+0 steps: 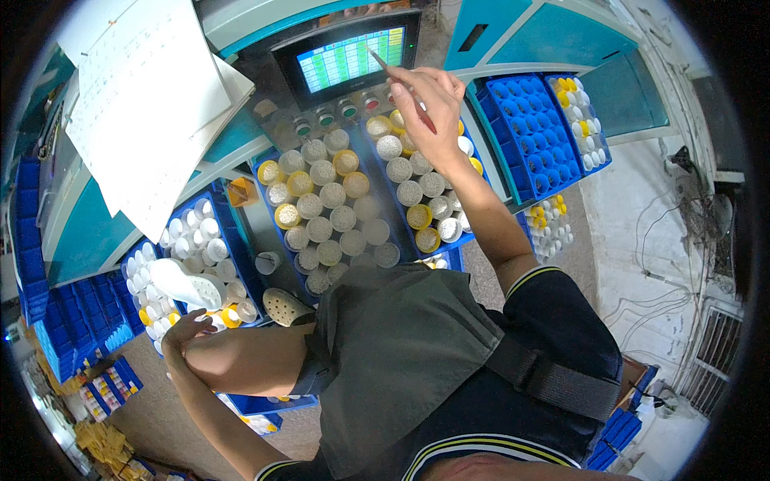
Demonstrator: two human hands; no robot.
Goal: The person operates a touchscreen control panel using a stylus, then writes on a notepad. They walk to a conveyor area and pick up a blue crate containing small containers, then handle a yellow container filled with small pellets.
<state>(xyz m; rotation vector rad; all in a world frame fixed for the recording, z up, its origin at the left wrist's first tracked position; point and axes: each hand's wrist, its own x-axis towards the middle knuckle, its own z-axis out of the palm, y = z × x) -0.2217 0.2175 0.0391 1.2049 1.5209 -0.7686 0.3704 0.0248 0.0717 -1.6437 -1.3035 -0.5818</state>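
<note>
A: A teal machine console (553, 36) fills the background, with blue trays (529, 132) of yarn bobbins (333, 216) packed below its touchscreen (350, 58). What are the hands doing?

B: The right hand (429, 108) is raised and closed around a thin stylus (378, 59), tip at the lit screen. The left hand (186, 330) is bent back at the wrist, loosely curled by a white cone (188, 282); I can't tell whether it grips anything.

A: How should the tapping go?

B: I'd keep the tip light and square on one green cell, wrist steady above the bobbins, so the sleeve brushes none.

A: And those sheets?

B: The paper sheets (148, 96) hang at the left, near enough to check against, though the print is too small to read.
</note>
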